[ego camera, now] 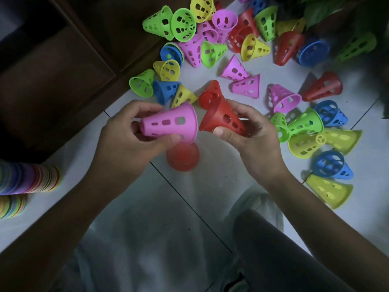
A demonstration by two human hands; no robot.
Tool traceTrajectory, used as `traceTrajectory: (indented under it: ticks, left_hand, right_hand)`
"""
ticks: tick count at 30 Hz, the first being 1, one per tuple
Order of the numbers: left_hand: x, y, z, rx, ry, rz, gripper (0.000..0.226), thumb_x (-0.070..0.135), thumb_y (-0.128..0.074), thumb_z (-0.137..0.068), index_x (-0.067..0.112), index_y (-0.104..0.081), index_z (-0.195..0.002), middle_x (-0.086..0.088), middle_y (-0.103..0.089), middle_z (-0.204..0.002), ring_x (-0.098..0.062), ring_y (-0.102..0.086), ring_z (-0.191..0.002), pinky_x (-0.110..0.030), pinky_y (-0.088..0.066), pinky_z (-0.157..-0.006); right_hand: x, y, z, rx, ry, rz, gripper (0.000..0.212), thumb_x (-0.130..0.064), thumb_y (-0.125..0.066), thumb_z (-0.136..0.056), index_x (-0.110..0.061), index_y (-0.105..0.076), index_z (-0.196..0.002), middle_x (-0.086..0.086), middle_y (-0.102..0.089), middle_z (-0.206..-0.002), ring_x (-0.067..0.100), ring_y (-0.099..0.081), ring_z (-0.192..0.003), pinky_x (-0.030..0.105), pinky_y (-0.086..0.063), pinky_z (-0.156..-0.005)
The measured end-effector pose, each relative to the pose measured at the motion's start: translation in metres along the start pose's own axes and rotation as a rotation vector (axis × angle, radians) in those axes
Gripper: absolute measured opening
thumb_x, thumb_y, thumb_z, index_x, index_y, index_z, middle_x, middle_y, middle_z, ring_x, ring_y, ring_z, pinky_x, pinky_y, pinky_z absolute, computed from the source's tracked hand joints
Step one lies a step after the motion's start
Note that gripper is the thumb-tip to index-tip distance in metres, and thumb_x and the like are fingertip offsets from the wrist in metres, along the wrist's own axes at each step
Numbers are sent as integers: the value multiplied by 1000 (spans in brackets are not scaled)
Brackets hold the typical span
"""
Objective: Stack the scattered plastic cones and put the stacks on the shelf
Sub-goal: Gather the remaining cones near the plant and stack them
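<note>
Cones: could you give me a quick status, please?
Left hand holds pink cone. Right hand holds red cone. Wide ends facing, not nested. Nothing between.

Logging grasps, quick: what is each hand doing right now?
Left hand: holding the pink cone.
Right hand: holding the red cone.

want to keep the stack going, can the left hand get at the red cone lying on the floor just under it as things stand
Probably not yet: the left hand grips a pink cone, so its fingers are taken. The red cone on the floor lies bare below, nothing covering it.
</note>
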State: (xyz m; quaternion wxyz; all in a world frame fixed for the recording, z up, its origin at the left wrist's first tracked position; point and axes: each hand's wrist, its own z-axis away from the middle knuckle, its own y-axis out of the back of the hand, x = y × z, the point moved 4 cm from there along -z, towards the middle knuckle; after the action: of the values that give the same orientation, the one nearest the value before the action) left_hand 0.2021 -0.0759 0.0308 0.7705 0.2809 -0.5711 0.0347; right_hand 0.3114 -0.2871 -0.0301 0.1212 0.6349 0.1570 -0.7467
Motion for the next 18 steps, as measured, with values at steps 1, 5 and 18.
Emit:
traceTrajectory:
  ticks: [1, 5, 18]
  left_hand:
    - [1, 0, 2, 5, -14, -9, 54, 18, -92, -66, 28, -67, -113, 9, -73, -106, -9, -73, -92, -21, -58, -75]
    - [17, 7, 2, -5, -86, -89, 54, 16, -95, -64, 24, -68, -111, 6, -74, -98, -4, -70, -78, -18, -54, -68]
    - [-5, -14, 5, -205, -199, -584, 49, 25, -89, -65, 28, -67, -108, 9, -53, -102, 0, -55, -76, -10, -41, -65]
  right_hand:
    - [-3, 0, 0, 7, 4, -9, 66, -12, -86, -68, -7, -61, -129, 2, -67, -106, 8, -69, -91, 22, -55, -84]
    - [-12, -1, -1, 23, 27, -34, 59, -16, -85, -66, -7, -60, -119, -13, -59, -90, 1, -63, -83, 20, -52, -80]
    - [-39, -12, 15, 41, 56, 16, 48, -22, -82, -72, -10, -66, -115, -11, -71, -96, 3, -67, -88, 21, -54, -83]
